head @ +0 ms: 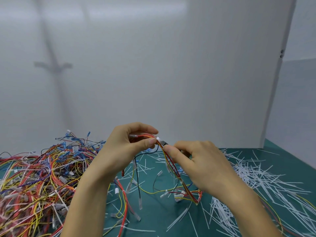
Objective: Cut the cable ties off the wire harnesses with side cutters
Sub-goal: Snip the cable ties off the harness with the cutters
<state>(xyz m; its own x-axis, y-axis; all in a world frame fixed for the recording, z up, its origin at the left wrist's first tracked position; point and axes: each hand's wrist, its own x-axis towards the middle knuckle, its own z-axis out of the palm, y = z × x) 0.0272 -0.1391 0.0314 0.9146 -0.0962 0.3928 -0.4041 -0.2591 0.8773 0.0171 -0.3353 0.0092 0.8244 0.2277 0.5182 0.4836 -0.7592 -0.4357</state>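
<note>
The left hand (123, 147) pinches the wire harness (188, 192), which hangs long toward five o'clock. The right hand (201, 161) grips the side cutters (165, 143), nose pointing to ten o'clock at the cable tie (159, 139).

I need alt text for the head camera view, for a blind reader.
Two hands work above a green table: the left hand pinches a red and yellow wire harness, and the right hand holds side cutters at its white cable tie. A pile of harnesses lies left; cut ties are scattered right.
</note>
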